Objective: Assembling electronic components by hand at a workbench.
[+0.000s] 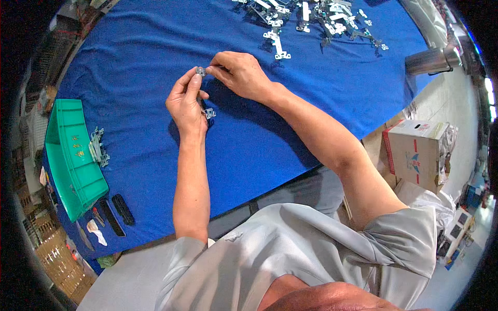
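My left hand [188, 106] is closed around a small silvery metal bracket [209, 113], upright above the blue cloth. One end of the bracket juts out below the palm. Its upper end shows between the thumb and forefinger; the middle is hidden in the grip. My right hand [241, 75] comes in from the right, with thumb and forefinger pinched together right beside that upper end. Whatever those fingertips hold is too small to make out. Beyond my hands lies a loose heap of similar metal brackets [280, 46].
A green plastic bin [72, 179] with small brass-coloured pieces stands at the left. Several more brackets [98, 147] lie against it. Near it are a black strip [111, 217], a black brush-like item [123, 210] and white cloth [96, 232]. Right of the table sits a cardboard box [415, 155].
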`<state>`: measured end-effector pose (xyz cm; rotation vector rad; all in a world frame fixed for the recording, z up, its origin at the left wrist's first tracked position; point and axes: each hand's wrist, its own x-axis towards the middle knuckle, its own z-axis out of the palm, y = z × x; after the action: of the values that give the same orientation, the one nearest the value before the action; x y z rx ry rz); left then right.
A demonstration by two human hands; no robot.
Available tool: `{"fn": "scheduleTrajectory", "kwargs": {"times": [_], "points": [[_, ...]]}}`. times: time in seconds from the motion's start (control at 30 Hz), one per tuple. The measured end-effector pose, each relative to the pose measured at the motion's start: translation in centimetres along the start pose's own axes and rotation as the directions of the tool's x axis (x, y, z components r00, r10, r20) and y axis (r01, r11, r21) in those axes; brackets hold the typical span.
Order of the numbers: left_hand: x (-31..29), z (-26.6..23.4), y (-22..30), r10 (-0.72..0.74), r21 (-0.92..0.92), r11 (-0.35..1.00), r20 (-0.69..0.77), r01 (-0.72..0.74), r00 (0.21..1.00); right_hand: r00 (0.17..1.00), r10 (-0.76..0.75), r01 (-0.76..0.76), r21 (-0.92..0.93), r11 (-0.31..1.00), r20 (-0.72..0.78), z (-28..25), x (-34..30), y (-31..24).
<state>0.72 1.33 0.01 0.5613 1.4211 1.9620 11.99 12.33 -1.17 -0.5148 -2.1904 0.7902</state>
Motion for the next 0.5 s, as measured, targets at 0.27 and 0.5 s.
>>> {"fn": "scheduleTrajectory", "kwargs": {"times": [0.27,0.5], "points": [[0.06,-0.19,0.01,0.007,-0.005,1.0,0.015,-0.007,1.0,0.995,-0.032,0.037,0.045,0.998,-0.098,0.37,0.08,-0.49],[0.0,-0.01,0.07,0.005,-0.006,1.0,-0.005,-0.005,1.0,0.998,0.044,-0.05,-0.149,0.988,-0.039,0.33,0.12,-0.58]]}}
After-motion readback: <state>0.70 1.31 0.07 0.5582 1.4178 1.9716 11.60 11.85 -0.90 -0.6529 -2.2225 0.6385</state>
